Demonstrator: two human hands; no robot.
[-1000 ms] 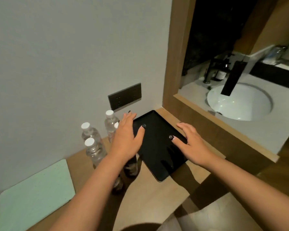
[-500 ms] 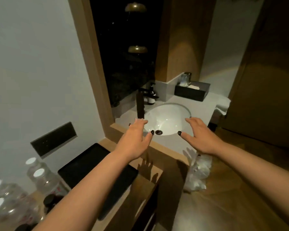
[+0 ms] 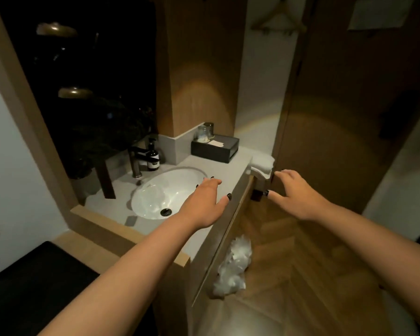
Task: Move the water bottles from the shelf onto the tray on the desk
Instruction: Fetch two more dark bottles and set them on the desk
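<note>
The black tray [image 3: 41,275] lies on the wooden desk at the lower left, partly cut off by the frame edge and by my left forearm. No water bottles are in view. My left hand [image 3: 201,204] hovers over the grey counter beside the sink, fingers relaxed and spread, holding nothing. My right hand [image 3: 296,192] is held out over the wooden floor to the right of the counter, fingers loosely spread and empty.
A white sink [image 3: 165,192] with a dark tap [image 3: 136,158], a soap bottle [image 3: 153,156], a black box [image 3: 215,147] with glasses and a folded white towel [image 3: 262,164] sit on the counter. A crumpled white bag [image 3: 232,267] lies on the floor. A dark wooden door [image 3: 344,105] stands at right.
The view has swung right, away from the desk. The bottles have left the frame and the tray has slid to the lower left. Both hands lifted off the tray and stay empty.
</note>
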